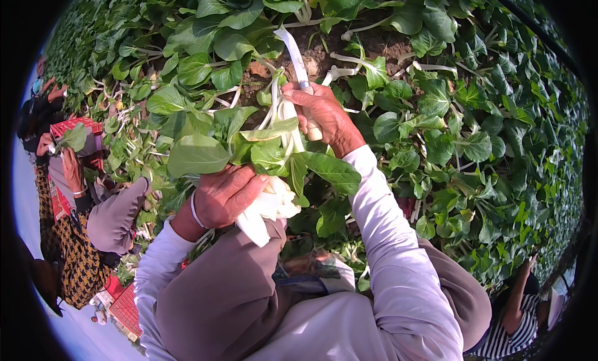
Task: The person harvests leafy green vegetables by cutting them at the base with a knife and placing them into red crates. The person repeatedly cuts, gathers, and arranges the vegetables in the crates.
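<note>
My left hand [226,195], with a pale band at its wrist, grips a head of leafy greens like bok choy [268,204]. Its thick white base points toward my knee and its green leaves spread away from me. In my right hand [324,116] is a knife [294,55]; its light handle lies in the palm, and the curved blade points away from me above the soil. White leaf stalks [275,109] rise beside the fingers of this hand. Whether the fingers pinch those stalks as well cannot be made out.
Leafy plants [439,109] surround me, with loose leaves and stalks on the brown soil [317,43]. At left, a person in a patterned top [81,253] works near red plastic crates [127,307]. Another person in a striped top [507,333] is at lower right.
</note>
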Motion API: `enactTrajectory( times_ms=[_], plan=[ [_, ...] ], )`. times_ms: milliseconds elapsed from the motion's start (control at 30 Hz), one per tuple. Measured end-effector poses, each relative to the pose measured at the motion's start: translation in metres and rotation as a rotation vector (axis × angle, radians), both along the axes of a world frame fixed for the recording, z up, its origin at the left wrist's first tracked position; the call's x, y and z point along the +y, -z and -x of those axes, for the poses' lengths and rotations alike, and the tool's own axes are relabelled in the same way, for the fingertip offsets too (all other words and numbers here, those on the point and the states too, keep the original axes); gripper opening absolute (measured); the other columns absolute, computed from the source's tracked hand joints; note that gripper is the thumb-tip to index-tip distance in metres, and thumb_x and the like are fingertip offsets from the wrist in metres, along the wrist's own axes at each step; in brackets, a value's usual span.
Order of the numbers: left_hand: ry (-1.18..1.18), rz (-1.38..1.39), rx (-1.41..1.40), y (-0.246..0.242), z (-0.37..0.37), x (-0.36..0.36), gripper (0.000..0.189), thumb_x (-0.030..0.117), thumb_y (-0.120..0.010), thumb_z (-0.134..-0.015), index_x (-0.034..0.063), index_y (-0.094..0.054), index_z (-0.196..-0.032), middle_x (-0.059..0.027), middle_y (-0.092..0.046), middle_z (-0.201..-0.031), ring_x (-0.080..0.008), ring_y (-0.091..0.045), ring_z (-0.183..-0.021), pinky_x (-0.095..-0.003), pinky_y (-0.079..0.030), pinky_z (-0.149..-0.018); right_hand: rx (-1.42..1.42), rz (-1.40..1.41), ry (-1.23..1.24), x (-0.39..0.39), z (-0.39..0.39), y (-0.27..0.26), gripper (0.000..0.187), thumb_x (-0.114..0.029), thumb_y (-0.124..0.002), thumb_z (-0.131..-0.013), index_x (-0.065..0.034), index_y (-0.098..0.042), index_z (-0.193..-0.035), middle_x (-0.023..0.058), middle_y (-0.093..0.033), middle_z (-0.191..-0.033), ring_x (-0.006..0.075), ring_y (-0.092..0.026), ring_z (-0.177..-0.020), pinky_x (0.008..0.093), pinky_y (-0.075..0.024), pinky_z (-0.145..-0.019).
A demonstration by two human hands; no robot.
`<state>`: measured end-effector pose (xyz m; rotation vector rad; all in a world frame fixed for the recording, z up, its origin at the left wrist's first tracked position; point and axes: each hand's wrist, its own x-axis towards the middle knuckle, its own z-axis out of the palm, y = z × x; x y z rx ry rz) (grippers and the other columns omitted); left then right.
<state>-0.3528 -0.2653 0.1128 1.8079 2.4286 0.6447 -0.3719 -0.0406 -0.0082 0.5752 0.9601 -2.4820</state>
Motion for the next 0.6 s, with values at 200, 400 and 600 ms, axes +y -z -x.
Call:
enactTrajectory(
  times_ms=[200,400,600],
  plan=[
    [-0.451,-0.085,-0.24,0.008,-0.004,-0.031,0.072,0.011,-0.074,-0.054,-0.0028,-0.05,-0.12,-0.022,-0.056,-0.111,-0.0336,-0.06,-0.095,-0.0367,-0.049,-0.081,0.092,0.027,0.266,0.007,0.01,-0.008,0.02,-0.003,-0.059,-0.08,0.0006,-0.055,-0.099,0.0063,-0.054,-0.065,0.0116,-0.047,-0.043,0.0252,-0.0404,-0.039],
    [-0.959,-0.527,-1.084,-0.001,0.015,-0.052,0.081,0.004,-0.066,-0.062,-0.0025,-0.032,-0.135,-0.0202,-0.049,-0.127,-0.0255,-0.058,-0.106,-0.0336,-0.052,-0.085,0.182,-0.813,0.443,0.006,0.023,-0.019,0.025,-0.006,-0.069,-0.074,-0.0018,-0.053,-0.092,0.0029,-0.054,-0.064,0.0079,-0.047,-0.044,0.0232,-0.0381,-0.039],
    [-0.75,-0.454,-1.391,-0.036,0.044,-0.052,0.077,0.015,-0.069,-0.058,-0.0042,-0.042,-0.128,-0.0192,-0.055,-0.119,-0.0261,-0.061,-0.102,-0.0362,-0.052,-0.084,0.294,-0.805,0.501,0.012,0.022,-0.065,0.02,-0.008,-0.069,-0.073,-0.0027,-0.054,-0.086,0.0008,-0.054,-0.068,0.0076,-0.05,-0.058,0.0231,-0.0443,-0.054]
  ],
)
